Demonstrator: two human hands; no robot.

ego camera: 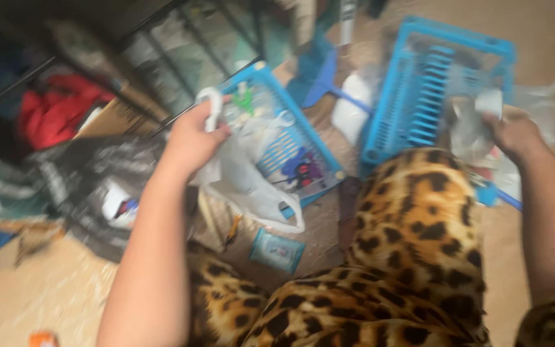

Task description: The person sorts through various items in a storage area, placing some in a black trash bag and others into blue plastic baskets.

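Here, seen from the head camera, I am seated on the floor [65,289] with leopard-print fabric [412,257] over my lap, and the two hands are well apart, one at each side of the view. The left hand [191,138] is clamped around the gathered handles of a white plastic bag [245,186], which hangs open below the fist and drapes over the near corner of the left blue basket [293,144]. The right hand [515,132] is closed on a crumpled clear wrapper [473,125] with a small white piece in it; motion blur keeps me from telling what that piece is. It is held just beside the near edge of the right blue basket [431,83].

Step in hand, as I judge it: small clutter is being gathered, with the bag held open in one hand and a picked-up item in the other. The next move, in my judgement, calls for bringing the hands together over the lap so that the wrapper clears the mouth of the bag, which is slack and would need to be held wide.

Counts: two blue slotted baskets, both lying on the floor ahead of my knees, the left one holding small items that are too blurred to number; one white bag; one clear wrapper; one small teal packet [277,250] flat on the floor between the bag and my knee; one red cloth [56,112] toward the far left corner of the floor.
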